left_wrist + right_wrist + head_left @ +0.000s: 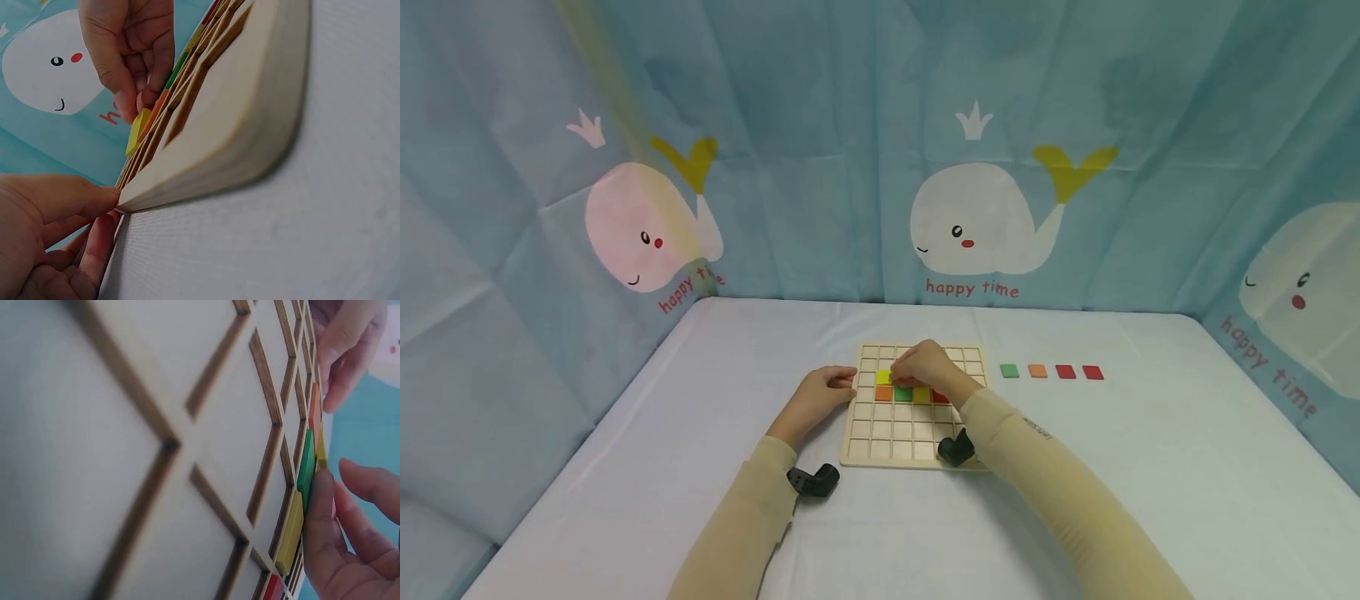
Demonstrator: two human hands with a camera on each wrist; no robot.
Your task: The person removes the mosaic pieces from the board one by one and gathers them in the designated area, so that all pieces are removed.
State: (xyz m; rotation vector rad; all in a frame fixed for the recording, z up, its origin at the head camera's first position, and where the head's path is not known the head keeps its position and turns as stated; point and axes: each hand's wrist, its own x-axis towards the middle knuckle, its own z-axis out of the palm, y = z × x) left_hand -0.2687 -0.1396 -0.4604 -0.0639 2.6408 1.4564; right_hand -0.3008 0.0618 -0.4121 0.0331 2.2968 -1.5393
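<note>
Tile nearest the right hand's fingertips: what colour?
Yellow tile; shows best in the left wrist view.

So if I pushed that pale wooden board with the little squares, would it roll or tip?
Probably neither: the pale wooden grid board lies flat and wide, so it would likely slide. Its straight, thick edge suggests it's stiff, not floppy. The flat green square tile on it would probably stay put, because raised wooden ridges frame its square.
</note>
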